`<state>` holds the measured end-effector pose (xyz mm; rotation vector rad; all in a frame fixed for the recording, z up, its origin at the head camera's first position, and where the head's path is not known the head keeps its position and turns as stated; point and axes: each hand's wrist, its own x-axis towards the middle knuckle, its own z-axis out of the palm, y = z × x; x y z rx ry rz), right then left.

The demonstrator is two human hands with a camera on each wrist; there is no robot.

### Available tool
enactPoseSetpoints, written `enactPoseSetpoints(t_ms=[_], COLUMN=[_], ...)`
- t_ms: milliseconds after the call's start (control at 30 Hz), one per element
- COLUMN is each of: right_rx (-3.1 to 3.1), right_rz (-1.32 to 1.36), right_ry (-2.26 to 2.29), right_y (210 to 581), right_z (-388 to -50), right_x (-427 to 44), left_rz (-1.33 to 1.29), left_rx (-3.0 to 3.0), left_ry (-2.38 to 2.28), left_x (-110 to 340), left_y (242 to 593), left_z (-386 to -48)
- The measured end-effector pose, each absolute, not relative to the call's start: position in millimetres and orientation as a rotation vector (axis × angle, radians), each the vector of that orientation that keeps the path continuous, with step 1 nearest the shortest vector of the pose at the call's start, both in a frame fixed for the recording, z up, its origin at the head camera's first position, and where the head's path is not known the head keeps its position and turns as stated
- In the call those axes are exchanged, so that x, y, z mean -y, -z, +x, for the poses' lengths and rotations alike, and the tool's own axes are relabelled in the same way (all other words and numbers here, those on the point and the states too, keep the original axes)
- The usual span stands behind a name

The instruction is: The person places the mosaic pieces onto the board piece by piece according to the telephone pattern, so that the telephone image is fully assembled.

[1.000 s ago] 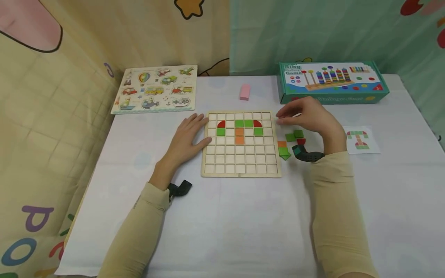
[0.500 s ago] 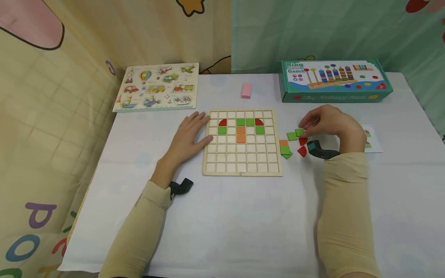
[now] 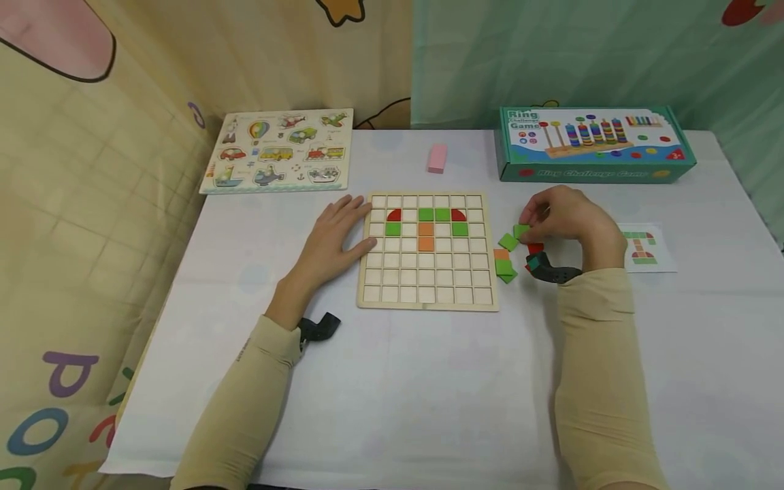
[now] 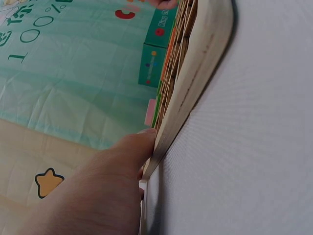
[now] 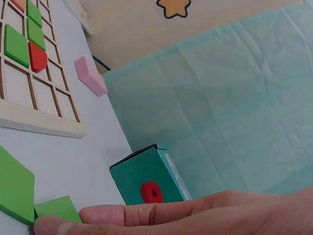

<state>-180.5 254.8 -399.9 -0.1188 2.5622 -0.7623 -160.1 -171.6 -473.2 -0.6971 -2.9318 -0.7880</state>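
Note:
My left hand [image 3: 335,235] rests against the left edge of a wooden grid board [image 3: 427,309], fingers extended and thumb on the rim; the left wrist view shows the thumb [image 4: 139,147] at that edge. Red, green and orange tiles sit in some of its squares, among them a red rounded tile [image 3: 458,216] and an orange tile [image 3: 425,243]. Right of the board, my right hand [image 3: 566,216] pinches a green square tile [image 5: 58,208] between thumb and finger. Beside it lie another green tile [image 3: 508,242] and a red tile [image 3: 535,248], partly hidden by the wrist camera.
A pattern card [image 3: 664,262] lies to the right of my right wrist. Behind the board are a pink block [image 3: 437,158], a vehicle picture puzzle [image 3: 278,150] and a green game box [image 3: 594,173]. An orange tile [image 3: 501,254] and green tiles [image 3: 504,267] lie by the board's right edge.
My right hand has gone from the board's upper right edge out to the loose tiles, then slightly back left with a green tile. A neighbouring green tile has turned. My left hand stays put.

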Motion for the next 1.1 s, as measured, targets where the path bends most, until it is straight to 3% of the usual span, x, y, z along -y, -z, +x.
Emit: enactPoseSetpoints(t_ms=[433,1100], right_rx=[-2.663,-2.825], right_rz=[-0.122,-0.465], right_ry=[0.992,1.417], right_y=[400,439], right_z=[-184,-184], right_x=[-246,-108], left_rz=[-0.706,-0.695], left_rx=[2.93,2.947], left_ry=[0.797,0.778], left_x=[171,171], left_y=[476,474], left_z=[-161,-161])
